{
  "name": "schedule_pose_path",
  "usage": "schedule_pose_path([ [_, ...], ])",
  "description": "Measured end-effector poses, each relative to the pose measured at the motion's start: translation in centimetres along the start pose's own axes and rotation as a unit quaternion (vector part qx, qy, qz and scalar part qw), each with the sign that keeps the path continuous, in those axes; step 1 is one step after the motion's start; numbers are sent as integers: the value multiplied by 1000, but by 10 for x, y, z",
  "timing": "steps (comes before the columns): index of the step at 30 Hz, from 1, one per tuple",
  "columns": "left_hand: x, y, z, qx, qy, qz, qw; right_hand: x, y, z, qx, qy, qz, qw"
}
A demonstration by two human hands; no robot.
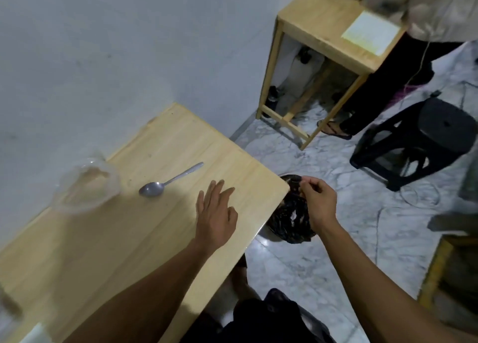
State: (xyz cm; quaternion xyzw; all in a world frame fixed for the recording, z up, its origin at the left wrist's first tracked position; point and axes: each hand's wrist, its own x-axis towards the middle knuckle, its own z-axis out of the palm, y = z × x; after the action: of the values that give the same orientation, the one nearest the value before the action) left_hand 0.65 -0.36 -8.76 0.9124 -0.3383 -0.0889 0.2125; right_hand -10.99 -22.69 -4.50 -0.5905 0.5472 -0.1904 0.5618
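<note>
Both forearms enter from the bottom edge; left hand (pixel 216 213) hovers flat over the wooden table (pixel 129 239), fingers straight and relaxed, holding nothing; right hand (pixel 319 200) is off the table's corner, above the black bin bag (pixel 292 221) on the floor, fingers curled at its rim, cannot tell if they pinch anything; spoon (pixel 165 182) lies just beyond and left of the left fingertips, handle end toward them, bowl away to the left, so left hand is nearer; plain grey metal; clear plastic tub (pixel 88 184) farther left; behind, black stool (pixel 424 135), second table (pixel 318 19)
</note>
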Motion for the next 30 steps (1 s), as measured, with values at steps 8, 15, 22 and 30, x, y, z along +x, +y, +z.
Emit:
schedule_pose_path([
  [8,17,5,12,17,-10,17,1000,43,60,-38,-57,62,115,990],
  [15,17,-8,7,29,-56,32,997,47,80,-39,-14,76,163,984],
  [22,17,-9,3,28,-77,33,996,48,85,-36,14,51,148,988],
  [30,7,-21,-5,34,-81,34,996,40,50,-19,77,66,104,989],
])
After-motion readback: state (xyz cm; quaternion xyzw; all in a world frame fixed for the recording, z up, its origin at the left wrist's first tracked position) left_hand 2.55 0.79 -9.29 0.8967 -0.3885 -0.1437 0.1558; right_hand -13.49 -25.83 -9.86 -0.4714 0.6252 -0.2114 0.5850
